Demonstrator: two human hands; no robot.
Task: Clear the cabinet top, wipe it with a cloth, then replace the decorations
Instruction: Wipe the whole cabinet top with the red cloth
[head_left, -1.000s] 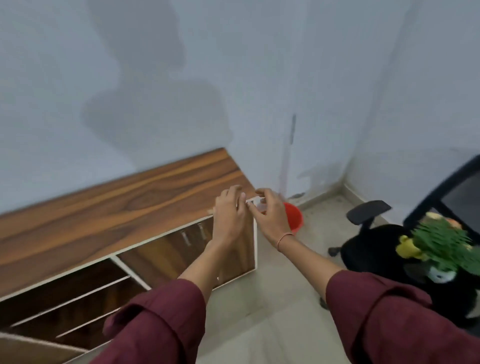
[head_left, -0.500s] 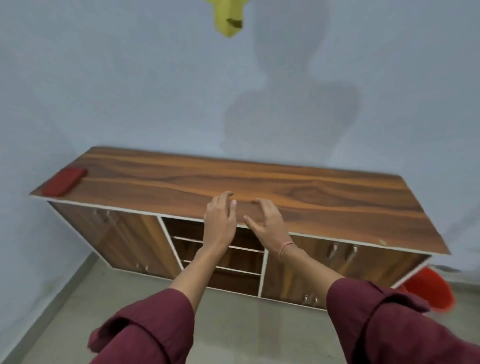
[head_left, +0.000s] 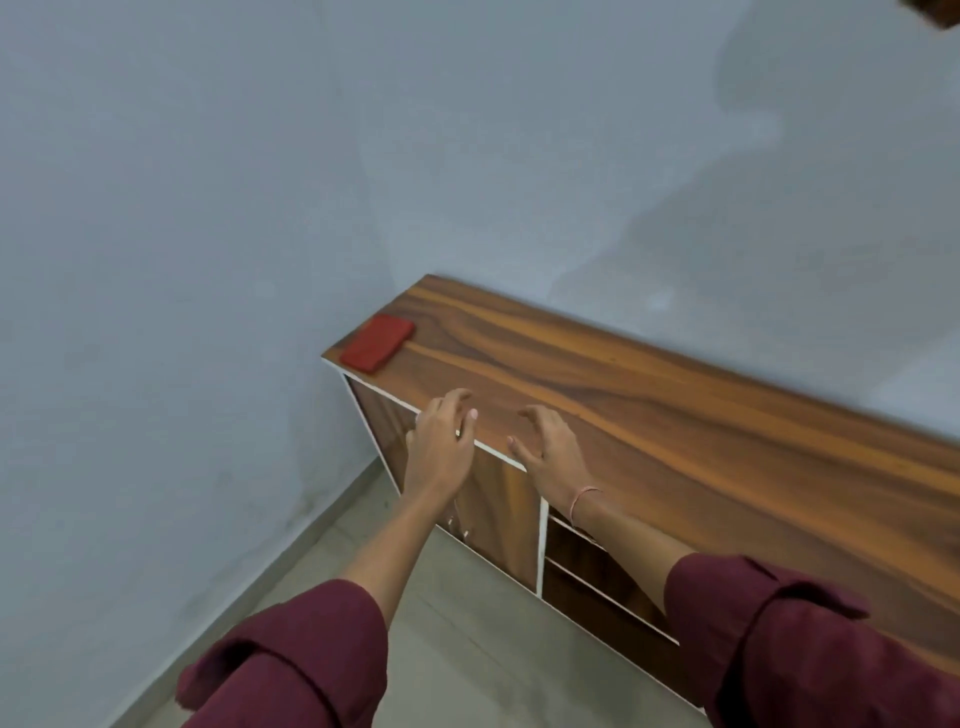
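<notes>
A long wooden cabinet (head_left: 675, 395) with a white-edged top runs from the middle of the view down to the right. A folded red cloth (head_left: 377, 343) lies flat on its far left corner. My left hand (head_left: 441, 441) hovers over the front edge near that end, fingers spread and holding nothing. My right hand (head_left: 548, 449) is beside it over the top, fingers curled apart, also empty. The cloth lies a short way beyond my left hand. No decorations show on the top.
A grey wall (head_left: 260, 182) stands behind and to the left of the cabinet, meeting a pale tiled floor (head_left: 457, 623). Below the top are closed doors with handles (head_left: 460, 527) and open shelves (head_left: 597, 571).
The view has swung left along the cabinet, from its right end with the chair and plant to its left end. Both hands stayed empty and moved toward the red cloth's corner.
</notes>
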